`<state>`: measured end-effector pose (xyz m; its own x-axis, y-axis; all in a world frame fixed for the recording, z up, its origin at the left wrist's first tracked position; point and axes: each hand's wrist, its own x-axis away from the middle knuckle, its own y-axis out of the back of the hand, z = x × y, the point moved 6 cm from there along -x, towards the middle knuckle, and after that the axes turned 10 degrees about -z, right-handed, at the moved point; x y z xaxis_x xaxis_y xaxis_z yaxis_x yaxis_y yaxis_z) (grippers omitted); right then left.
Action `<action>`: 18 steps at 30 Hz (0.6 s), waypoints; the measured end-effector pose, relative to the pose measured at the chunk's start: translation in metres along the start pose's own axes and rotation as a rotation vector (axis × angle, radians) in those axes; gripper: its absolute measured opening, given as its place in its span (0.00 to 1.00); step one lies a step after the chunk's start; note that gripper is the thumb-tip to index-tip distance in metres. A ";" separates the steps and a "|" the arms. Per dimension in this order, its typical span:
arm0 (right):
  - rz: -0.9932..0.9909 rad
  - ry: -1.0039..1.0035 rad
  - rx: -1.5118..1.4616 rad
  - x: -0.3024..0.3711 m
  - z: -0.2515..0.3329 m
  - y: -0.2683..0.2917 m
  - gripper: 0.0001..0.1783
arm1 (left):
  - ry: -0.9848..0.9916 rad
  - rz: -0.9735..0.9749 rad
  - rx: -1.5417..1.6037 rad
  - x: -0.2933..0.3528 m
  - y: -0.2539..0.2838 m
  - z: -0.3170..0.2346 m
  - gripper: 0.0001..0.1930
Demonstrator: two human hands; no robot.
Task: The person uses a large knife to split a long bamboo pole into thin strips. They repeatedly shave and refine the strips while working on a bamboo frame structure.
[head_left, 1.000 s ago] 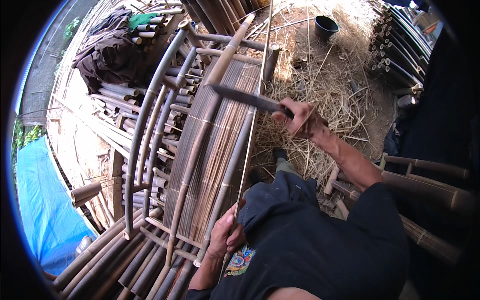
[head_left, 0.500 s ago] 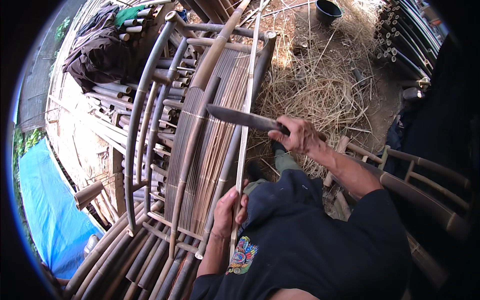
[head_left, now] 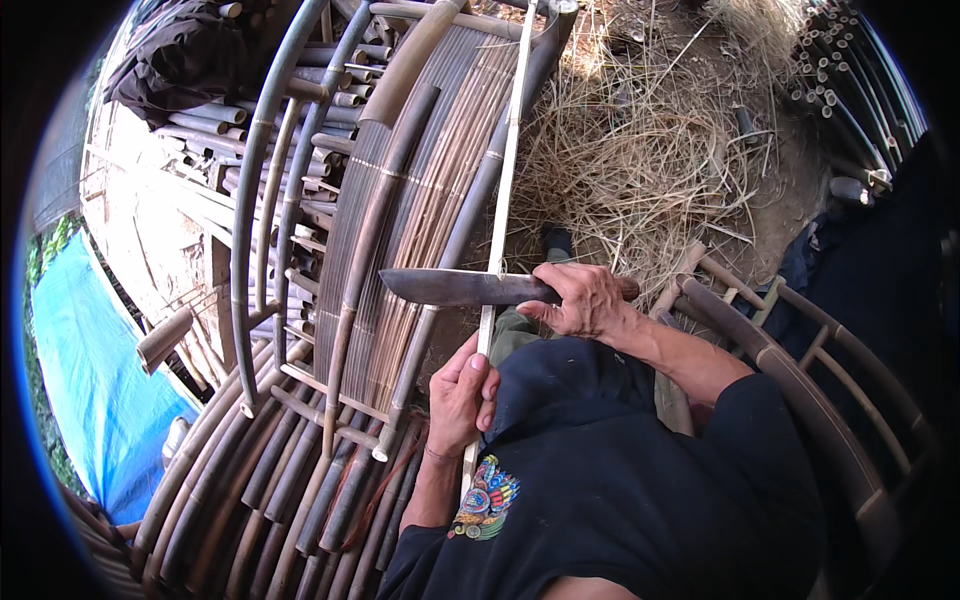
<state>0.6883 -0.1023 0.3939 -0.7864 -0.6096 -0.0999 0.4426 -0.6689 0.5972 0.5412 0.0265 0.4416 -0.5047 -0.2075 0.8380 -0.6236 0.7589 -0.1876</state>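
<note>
My right hand [head_left: 580, 300] is closed round the handle of a large machete [head_left: 455, 288], its dark blade pointing left and lying across a long pale bamboo strip [head_left: 507, 190]. Lower down, my left hand [head_left: 463, 398] grips the same strip, thumb on top, close to my shirt. The strip runs from my waist up past the blade, its far part over a bamboo bench [head_left: 400, 230] with a slatted seat. The blade's tip is above that seat. My fingers hide most of the knife's handle; its brown end shows beyond them.
Shavings [head_left: 640, 170] cover the ground ahead. Bamboo poles are stacked at the lower left [head_left: 250, 490] and far right [head_left: 840, 80]. A blue tarp [head_left: 105, 370] lies at left, dark cloth [head_left: 180, 65] behind the bench, and another bamboo frame [head_left: 820, 390] stands by my right arm.
The machete has moved down along the strip toward my left hand, its blade now nearly level. My left hand still holds the strip. The view has shifted, so the bench sits higher.
</note>
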 end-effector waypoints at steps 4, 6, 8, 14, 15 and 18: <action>-0.029 -0.003 0.036 -0.010 -0.023 0.003 0.28 | 0.014 -0.049 -0.025 0.005 -0.003 -0.001 0.23; 0.027 -0.097 0.102 -0.023 -0.048 0.010 0.28 | 0.006 -0.038 -0.012 0.016 0.000 0.002 0.23; 0.031 -0.120 0.167 -0.032 -0.073 0.016 0.29 | 0.023 -0.054 -0.007 0.025 0.002 0.008 0.24; -0.022 -0.205 0.152 -0.043 -0.137 0.020 0.33 | 0.048 -0.058 -0.042 0.044 -0.005 0.008 0.24; -0.023 -0.315 0.132 -0.049 -0.155 0.027 0.35 | 0.084 -0.062 -0.067 0.052 -0.004 0.010 0.24; -0.027 -0.495 0.100 -0.064 -0.194 0.054 0.37 | 0.082 -0.063 -0.025 0.065 0.001 0.020 0.24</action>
<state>0.8463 -0.1819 0.2787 -0.9176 -0.3015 0.2589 0.3951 -0.6226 0.6755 0.4956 0.0017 0.4856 -0.4136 -0.2048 0.8871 -0.6367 0.7616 -0.1210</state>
